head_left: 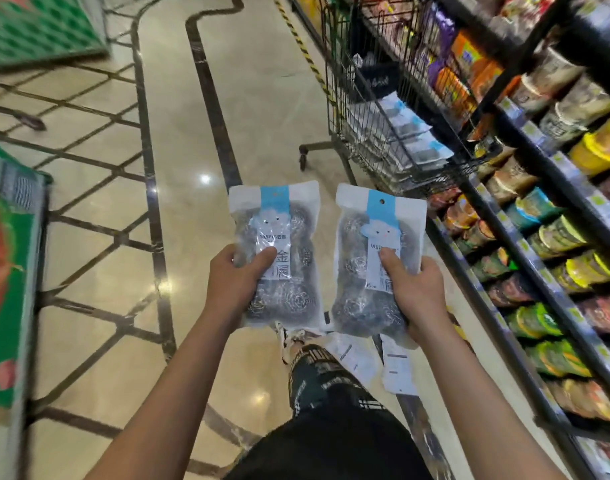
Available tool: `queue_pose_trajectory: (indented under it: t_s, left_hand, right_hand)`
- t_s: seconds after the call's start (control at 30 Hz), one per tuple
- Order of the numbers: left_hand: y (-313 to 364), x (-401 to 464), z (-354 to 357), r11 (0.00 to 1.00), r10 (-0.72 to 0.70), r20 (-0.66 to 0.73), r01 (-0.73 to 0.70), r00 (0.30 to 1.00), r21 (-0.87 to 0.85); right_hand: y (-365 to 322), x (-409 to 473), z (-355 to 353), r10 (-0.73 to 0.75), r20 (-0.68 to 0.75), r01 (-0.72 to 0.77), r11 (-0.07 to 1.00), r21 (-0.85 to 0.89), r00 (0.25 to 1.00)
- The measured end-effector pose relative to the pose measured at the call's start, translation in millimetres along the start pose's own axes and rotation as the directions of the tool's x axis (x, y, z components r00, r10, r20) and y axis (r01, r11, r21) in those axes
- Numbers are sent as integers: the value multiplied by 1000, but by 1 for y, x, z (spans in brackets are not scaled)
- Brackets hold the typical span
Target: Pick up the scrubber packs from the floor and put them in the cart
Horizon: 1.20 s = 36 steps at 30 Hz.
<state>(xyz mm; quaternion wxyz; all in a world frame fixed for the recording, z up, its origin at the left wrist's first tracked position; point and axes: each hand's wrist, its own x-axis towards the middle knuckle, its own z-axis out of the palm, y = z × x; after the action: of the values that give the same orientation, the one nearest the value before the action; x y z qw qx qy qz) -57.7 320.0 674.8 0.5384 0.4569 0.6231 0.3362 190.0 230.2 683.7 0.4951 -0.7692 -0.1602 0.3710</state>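
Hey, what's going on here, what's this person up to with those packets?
A person stands in a shop aisle holding two scrubber packs up in front of them: the left hand grips the left pack and the right hand grips the right pack. The wire cart ahead already holds similar packs. More packs lie on the floor by their feet, so the job isn't finished.

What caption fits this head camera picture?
Both hands, left and right, hold scrubber packs near the cart.

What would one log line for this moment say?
left hand: holds scrubber pack | right hand: holds second pack | cart: ahead, packs inside | floor: more packs
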Motion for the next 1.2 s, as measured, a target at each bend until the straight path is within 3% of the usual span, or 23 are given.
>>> queue_pose_trajectory:
  t_s: [0.23, 0.43, 0.57, 0.73, 0.93, 1.2]
  left_hand:
    - [60, 172, 27, 999, 2, 23, -3, 1000, 50]
    - [144, 310, 83, 994, 35, 172, -53, 985, 100]
    - [191, 371, 132, 987, 79, 287, -115, 955, 113]
    - [226, 440, 197, 973, 97, 408, -173, 908, 154]
    - [266, 550, 291, 951, 64, 535, -214, 842, 223]
    - [320, 688, 416, 907, -38, 720, -278, 693, 315]
  right_hand:
    - [-61, 140, 88, 3, -32, -2, 999, 38, 999]
    - [-128, 244, 119, -19, -142, 24, 999, 32, 990]
    - [-159, 286, 116, 41, -224, -21, 996, 90, 974]
    - [-167, 335, 109, 117, -354, -53, 981, 185, 928]
    - [-180, 420, 117, 258, -531, -88, 942, 323, 807]
    - [-238, 556, 150, 336, -602, -107, 917, 383, 724]
